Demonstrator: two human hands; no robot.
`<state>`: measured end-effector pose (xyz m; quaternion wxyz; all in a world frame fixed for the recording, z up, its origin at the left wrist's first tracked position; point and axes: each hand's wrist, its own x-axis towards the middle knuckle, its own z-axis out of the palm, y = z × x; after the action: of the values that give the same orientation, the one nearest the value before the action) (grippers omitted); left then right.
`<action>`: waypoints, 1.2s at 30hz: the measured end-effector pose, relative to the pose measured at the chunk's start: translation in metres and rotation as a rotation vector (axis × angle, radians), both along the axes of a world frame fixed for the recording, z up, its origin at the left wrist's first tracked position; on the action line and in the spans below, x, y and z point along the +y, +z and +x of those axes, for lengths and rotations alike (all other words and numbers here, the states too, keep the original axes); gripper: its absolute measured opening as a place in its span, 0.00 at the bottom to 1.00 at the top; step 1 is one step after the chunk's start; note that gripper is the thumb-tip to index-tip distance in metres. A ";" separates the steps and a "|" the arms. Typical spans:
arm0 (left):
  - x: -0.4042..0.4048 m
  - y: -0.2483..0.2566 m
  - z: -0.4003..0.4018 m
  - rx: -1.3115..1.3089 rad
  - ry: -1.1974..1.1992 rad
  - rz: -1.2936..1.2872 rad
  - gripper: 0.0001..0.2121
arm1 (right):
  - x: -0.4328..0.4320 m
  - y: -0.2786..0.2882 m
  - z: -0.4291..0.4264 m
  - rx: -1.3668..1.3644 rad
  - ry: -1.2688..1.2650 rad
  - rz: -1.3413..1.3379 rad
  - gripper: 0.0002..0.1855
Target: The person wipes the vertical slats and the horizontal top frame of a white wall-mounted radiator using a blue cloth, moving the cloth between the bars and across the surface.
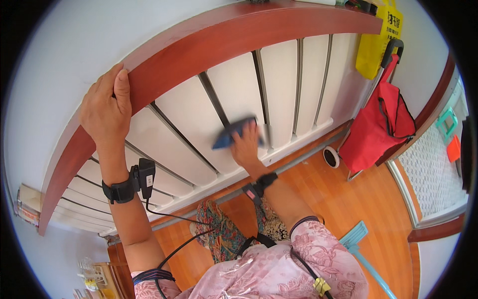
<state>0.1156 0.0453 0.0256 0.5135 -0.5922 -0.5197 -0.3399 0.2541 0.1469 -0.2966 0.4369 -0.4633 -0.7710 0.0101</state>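
Note:
My left hand (108, 104) rests over the reddish-brown wooden shelf (179, 56) above a white sectional radiator (179, 127), its fingers on the top near the wall and the thumb along the front edge. Lower down, my right hand (246, 144) presses a dark blue cloth (233, 132) against the radiator's front panels. Both the cloth and the fingers are blurred. Dark gaps run between the pale panels. Each wrist wears a black strap with a small device, and a cable hangs from the left one.
A red wheeled shopping trolley (377, 127) stands at the radiator's right end, below a yellow bag (373, 48). A pipe runs along the radiator's base. A light-blue long-handled tool (358, 239) lies at the lower right. Small items sit on the shelf's far end.

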 end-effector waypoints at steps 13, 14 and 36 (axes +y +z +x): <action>0.001 -0.002 0.002 -0.069 0.087 -0.065 0.17 | 0.078 0.163 0.057 0.431 -0.156 0.429 0.27; 0.001 -0.002 0.001 -0.056 0.050 -0.018 0.16 | 0.084 0.174 0.063 0.349 -0.221 0.427 0.30; -0.001 -0.001 0.000 -0.043 0.090 -0.045 0.16 | 0.067 0.156 0.082 0.484 -0.010 0.469 0.27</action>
<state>0.1160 0.0446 0.0243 0.5037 -0.5720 -0.5643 -0.3172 0.3358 0.2139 -0.1401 0.7019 -0.3381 -0.6240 -0.0601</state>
